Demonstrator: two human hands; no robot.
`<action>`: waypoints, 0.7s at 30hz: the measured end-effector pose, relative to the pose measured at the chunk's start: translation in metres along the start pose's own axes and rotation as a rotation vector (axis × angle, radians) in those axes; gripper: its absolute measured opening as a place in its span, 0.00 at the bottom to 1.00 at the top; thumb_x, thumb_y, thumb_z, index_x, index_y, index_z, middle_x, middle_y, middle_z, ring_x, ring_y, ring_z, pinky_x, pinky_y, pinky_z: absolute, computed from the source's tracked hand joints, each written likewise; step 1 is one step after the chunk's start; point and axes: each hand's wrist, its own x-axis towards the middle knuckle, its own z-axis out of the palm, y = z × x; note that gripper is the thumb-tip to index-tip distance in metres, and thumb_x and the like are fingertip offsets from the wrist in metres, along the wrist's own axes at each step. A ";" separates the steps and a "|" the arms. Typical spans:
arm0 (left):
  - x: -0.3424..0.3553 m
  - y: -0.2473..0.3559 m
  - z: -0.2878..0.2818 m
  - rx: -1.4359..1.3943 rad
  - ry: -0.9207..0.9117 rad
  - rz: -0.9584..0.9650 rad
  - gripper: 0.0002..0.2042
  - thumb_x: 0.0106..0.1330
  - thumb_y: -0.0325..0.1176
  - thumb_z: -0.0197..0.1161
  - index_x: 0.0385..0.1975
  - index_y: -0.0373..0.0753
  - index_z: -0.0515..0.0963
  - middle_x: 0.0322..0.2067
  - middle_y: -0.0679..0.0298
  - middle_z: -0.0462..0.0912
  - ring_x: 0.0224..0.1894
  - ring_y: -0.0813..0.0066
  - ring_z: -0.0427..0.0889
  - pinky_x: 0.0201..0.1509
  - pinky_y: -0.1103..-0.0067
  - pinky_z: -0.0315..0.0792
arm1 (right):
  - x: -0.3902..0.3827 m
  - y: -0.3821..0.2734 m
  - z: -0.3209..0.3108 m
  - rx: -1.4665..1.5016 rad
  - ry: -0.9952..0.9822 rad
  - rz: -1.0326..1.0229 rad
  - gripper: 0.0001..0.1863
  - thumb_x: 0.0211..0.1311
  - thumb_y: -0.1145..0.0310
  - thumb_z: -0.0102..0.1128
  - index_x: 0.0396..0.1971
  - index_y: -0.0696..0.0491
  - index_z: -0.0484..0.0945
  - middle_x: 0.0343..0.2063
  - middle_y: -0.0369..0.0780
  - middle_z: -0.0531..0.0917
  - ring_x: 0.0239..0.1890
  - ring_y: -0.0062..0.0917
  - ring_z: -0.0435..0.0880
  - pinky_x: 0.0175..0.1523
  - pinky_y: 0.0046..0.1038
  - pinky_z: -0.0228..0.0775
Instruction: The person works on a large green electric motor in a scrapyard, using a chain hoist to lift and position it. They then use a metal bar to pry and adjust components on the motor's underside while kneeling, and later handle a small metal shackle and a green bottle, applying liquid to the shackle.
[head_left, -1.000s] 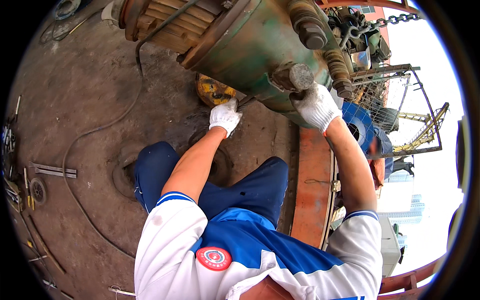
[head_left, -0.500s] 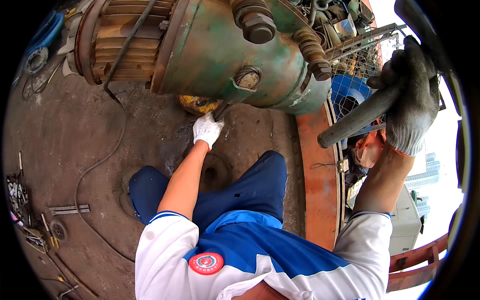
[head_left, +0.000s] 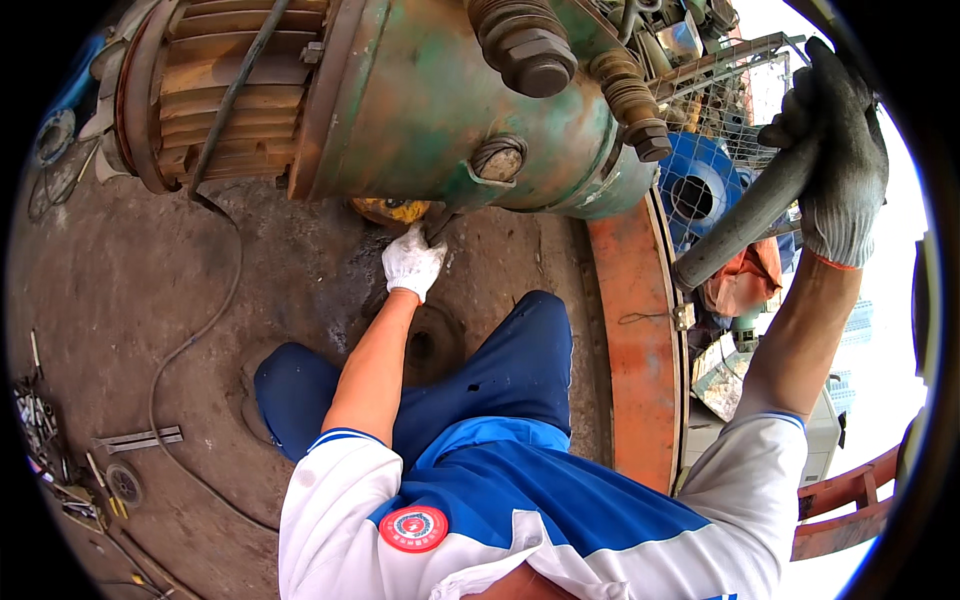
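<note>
A large weathered green cylindrical housing point(head_left: 420, 110) with a rusty finned section point(head_left: 225, 80), heavy stacked bolts point(head_left: 530, 60) and a round side recess point(head_left: 500, 160) fills the top of the head view. My left hand point(head_left: 413, 260), in a white glove, grips a dark narrow tool point(head_left: 440, 225) beneath the housing, beside a scuffed yellow metal piece point(head_left: 385, 208). My right hand point(head_left: 835, 170), raised at the upper right in a soiled grey-and-white glove, is closed on a thick grey round bar point(head_left: 730, 225) slanting down-left; its upper end is unclear.
An orange steel beam point(head_left: 635, 360) runs along my right, with wire mesh, a blue round part point(head_left: 690, 200) and a person in orange point(head_left: 740, 275) beyond. On the floor point(head_left: 280, 280) lie a cable point(head_left: 160, 380), steel strips point(head_left: 140, 440) and piled tools point(head_left: 40, 420).
My right hand has swung from the housing's side recess up and out to the right with the bar. My left hand has shifted slightly left in view and still grips under the housing.
</note>
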 end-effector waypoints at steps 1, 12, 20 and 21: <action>-0.001 0.005 0.007 -0.013 -0.005 0.016 0.26 0.58 0.52 0.68 0.52 0.41 0.82 0.37 0.46 0.88 0.43 0.44 0.87 0.50 0.56 0.79 | -0.009 0.020 -0.006 0.019 -0.079 0.112 0.19 0.75 0.59 0.61 0.54 0.59 0.78 0.32 0.39 0.81 0.27 0.22 0.80 0.33 0.29 0.81; 0.013 -0.017 -0.017 0.066 0.127 0.019 0.19 0.60 0.50 0.67 0.42 0.42 0.82 0.34 0.46 0.88 0.40 0.42 0.87 0.47 0.54 0.79 | -0.026 0.003 0.002 -0.222 -0.355 0.302 0.22 0.67 0.59 0.68 0.52 0.60 0.78 0.22 0.37 0.78 0.19 0.18 0.80 0.24 0.22 0.81; -0.003 0.017 0.012 -0.052 0.082 0.017 0.18 0.61 0.50 0.68 0.41 0.42 0.83 0.35 0.45 0.88 0.42 0.40 0.86 0.47 0.55 0.79 | -0.086 0.184 0.077 -0.550 -0.598 0.135 0.25 0.61 0.57 0.68 0.45 0.65 0.76 0.32 0.49 0.86 0.29 0.32 0.87 0.31 0.33 0.80; -0.001 0.013 0.010 -0.046 0.098 -0.005 0.19 0.61 0.50 0.68 0.42 0.42 0.83 0.36 0.45 0.88 0.42 0.40 0.86 0.48 0.55 0.79 | -0.086 0.166 0.072 -0.155 -0.598 0.402 0.23 0.62 0.59 0.67 0.46 0.64 0.77 0.31 0.48 0.85 0.28 0.29 0.87 0.31 0.32 0.81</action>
